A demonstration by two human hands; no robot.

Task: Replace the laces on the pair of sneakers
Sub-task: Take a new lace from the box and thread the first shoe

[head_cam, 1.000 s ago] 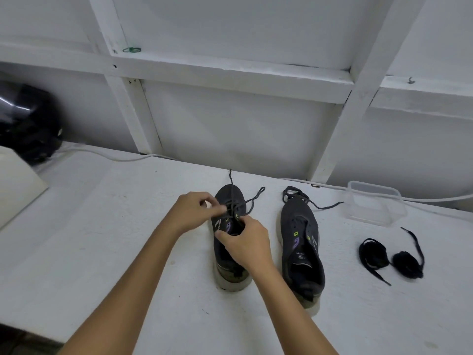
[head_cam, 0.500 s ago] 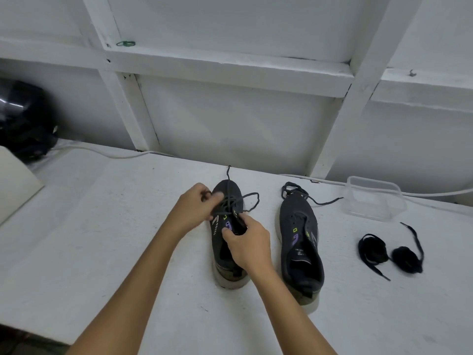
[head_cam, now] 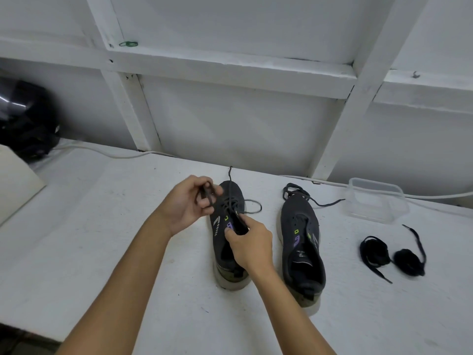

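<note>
Lace (head_cam: pixel 231 204) looped round my left hand (head_cam: pixel 188 204) fingers, drawn off the left sneaker (head_cam: pixel 226 226); right hand (head_cam: pixel 249 243) pinches its tongue steady. Second sneaker (head_cam: pixel 302 242) waits just right, spare laces (head_cam: pixel 391 254) beyond on the worktop (head_cam: pixel 102 226).

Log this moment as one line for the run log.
step: unlacing left sneaker | left hand: pinches lace | right hand: holds tongue | right sneaker: untouched

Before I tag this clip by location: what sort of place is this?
Probably a shed or workshop bench: bare white-painted wall framing, a rough white tabletop, a cable along the wall, a dark helmet left.
</note>
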